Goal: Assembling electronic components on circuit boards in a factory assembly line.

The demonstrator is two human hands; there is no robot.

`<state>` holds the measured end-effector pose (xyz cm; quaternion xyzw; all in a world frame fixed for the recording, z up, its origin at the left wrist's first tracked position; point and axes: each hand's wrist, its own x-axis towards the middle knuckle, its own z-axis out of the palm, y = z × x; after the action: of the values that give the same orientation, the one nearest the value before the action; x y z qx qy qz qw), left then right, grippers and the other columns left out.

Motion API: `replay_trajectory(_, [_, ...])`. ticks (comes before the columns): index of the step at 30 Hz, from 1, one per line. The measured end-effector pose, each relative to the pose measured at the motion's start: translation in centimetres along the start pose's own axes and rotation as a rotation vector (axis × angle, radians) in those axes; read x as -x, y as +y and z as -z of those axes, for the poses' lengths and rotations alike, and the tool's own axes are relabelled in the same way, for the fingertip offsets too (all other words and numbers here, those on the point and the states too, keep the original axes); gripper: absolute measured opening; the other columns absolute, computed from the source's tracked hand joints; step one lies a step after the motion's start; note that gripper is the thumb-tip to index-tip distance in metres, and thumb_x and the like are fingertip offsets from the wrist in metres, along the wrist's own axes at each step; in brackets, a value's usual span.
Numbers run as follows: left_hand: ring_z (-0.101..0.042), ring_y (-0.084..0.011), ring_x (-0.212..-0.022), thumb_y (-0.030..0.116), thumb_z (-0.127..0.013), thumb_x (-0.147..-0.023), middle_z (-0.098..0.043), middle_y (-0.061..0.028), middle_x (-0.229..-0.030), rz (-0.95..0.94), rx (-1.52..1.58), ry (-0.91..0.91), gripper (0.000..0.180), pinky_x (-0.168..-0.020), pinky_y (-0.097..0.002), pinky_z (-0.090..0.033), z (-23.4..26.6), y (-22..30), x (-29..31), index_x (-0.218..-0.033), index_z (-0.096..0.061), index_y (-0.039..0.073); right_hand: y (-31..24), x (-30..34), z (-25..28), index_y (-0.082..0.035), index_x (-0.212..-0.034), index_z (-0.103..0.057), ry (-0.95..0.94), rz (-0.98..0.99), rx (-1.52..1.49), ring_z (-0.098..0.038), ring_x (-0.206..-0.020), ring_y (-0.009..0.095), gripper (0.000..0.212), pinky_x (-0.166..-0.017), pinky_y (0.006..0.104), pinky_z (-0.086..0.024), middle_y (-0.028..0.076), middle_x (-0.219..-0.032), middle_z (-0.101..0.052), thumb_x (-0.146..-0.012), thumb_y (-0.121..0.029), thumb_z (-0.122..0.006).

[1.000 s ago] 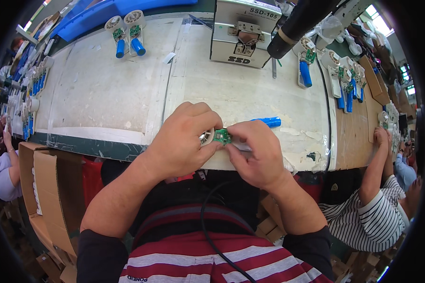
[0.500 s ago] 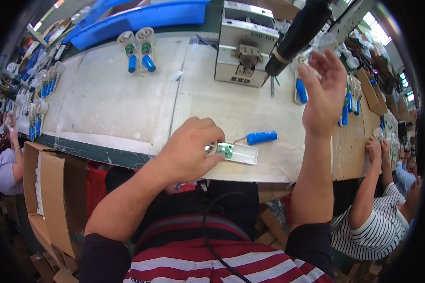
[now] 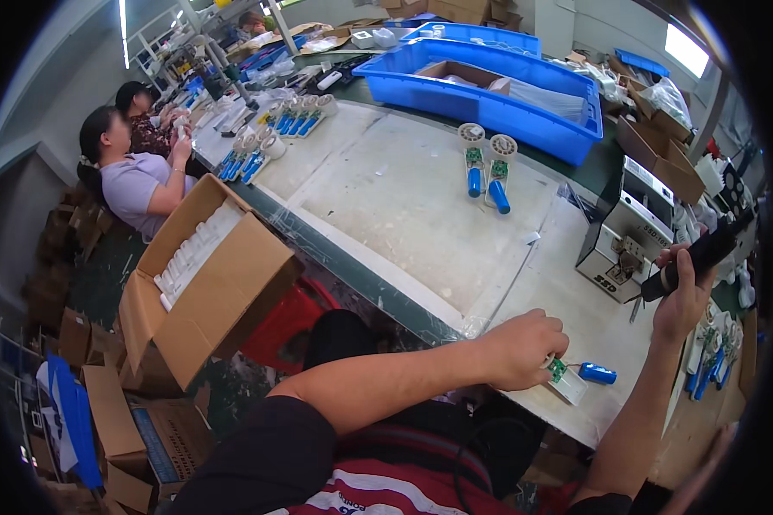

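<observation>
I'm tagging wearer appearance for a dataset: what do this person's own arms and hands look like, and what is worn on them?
Both forearms are bare, with no gloves, watch or rings visible on the left hand or right hand. A short dark sleeve covers the left upper arm, above a red, white and dark striped shirt.

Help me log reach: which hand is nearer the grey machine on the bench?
Right. The right hand grips a black power screwdriver just beside the grey machine; the left hand holds a small part lower down.

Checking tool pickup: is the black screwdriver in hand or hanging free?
In hand: the right hand is wrapped around the black screwdriver, above the table.
</observation>
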<state>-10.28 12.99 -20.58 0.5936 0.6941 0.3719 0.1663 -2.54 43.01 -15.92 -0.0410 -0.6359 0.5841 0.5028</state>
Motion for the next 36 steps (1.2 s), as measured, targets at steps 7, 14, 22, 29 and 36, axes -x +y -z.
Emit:
replay_trajectory(7, [-0.061, -0.0371, -0.100, 0.015, -0.084, -0.081, -0.064, -0.0121, -0.099, -0.133, 0.005, 0.073, 0.024, -0.091, -0.0467, -0.051, -1.4, -0.7, -0.9, -0.098, -0.069, 0.008, -1.3, 0.6, 0.5, 0.002, -0.153, -0.052, 0.150, -0.015, 0.131, -0.067, -0.077, 0.016, 0.057, -0.074, 0.0302, -0.055, 0.004, -0.097, -0.067, -0.101, -0.005, -0.074])
replay_trajectory(14, [-0.063, -0.0361, -0.096, 0.015, -0.087, -0.080, -0.068, -0.0112, -0.098, -0.038, -0.026, -0.001, 0.025, -0.087, -0.0460, -0.052, 0.9, 0.0, -0.5, -0.098, -0.072, 0.008, -3.7, -1.6, -4.9, 0.007, -0.141, -0.053, 0.114, 0.139, -0.099, -0.071, -0.069, 0.024, 0.049, -0.069, 0.0381, -0.062, 0.012, -0.089, -0.069, -0.097, -0.004, -0.074])
replay_trajectory(22, [-0.063, -0.0334, -0.096, 0.015, -0.090, -0.080, -0.068, -0.0102, -0.098, -0.039, -0.040, -0.016, 0.028, -0.087, -0.0440, -0.051, 0.9, 0.7, -0.9, -0.101, -0.072, 0.007, -3.7, -3.2, -5.8, 0.008, -0.137, -0.055, 0.073, 0.126, -0.031, -0.071, -0.066, 0.021, 0.047, -0.064, 0.0348, -0.060, 0.010, -0.084, -0.069, -0.096, -0.006, -0.074])
replay_trajectory(29, [-0.062, -0.0331, -0.096, 0.014, -0.090, -0.080, -0.067, -0.0103, -0.098, -0.018, -0.040, -0.029, 0.029, -0.087, -0.0439, -0.051, 1.1, 0.8, -0.9, -0.101, -0.071, 0.007, -2.6, -3.4, -6.6, 0.008, -0.136, -0.057, 0.061, 0.068, -0.010, -0.070, -0.065, 0.021, 0.046, -0.063, 0.0333, -0.056, 0.010, -0.082, -0.069, -0.096, -0.007, -0.074])
replay_trajectory(36, [-0.063, -0.0324, -0.095, 0.013, -0.089, -0.080, -0.067, -0.0099, -0.097, -0.018, -0.036, -0.021, 0.028, -0.087, -0.0435, -0.051, 1.0, 0.7, -0.9, -0.100, -0.071, 0.007, -2.2, -3.6, -6.5, 0.007, -0.135, -0.057, 0.060, 0.033, 0.012, -0.069, -0.064, 0.021, 0.045, -0.062, 0.0331, -0.055, 0.011, -0.078, -0.069, -0.096, -0.009, -0.073])
